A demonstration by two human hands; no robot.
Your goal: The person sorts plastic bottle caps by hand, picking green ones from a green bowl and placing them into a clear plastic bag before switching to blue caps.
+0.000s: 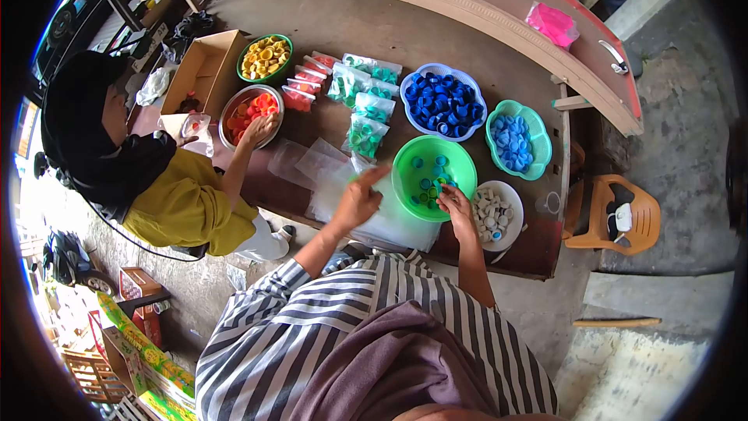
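- While the right hand (458, 206) dips over the near rim of the green bowl (460, 157), its fingers are curled onto the small green and blue caps (428, 189) lying inside; whether they actually pinch one cannot be told.
- The green bowl sits on the wooden table (343, 23), near its front edge, and holds only a scatter of caps.
- The left hand (358, 201) hovers just left of the green bowl with fingers loosely spread, above a stack of clear plastic bags (327, 187); whether it touches them cannot be told.
- Just right of the green bowl stands a white plate (512, 222) of pale caps.
- Behind the green bowl are a blue basket (444, 101) of dark blue caps and, further right, a teal basket (514, 139) of light blue caps.
- Left of the green bowl lie filled bags (362, 101) of green and red caps.
- Far left of the green bowl, another person's hand (257, 129) rests in a metal bowl (234, 105) of red and orange caps, beside a cardboard box (204, 70) and a dish of yellow caps (265, 58).
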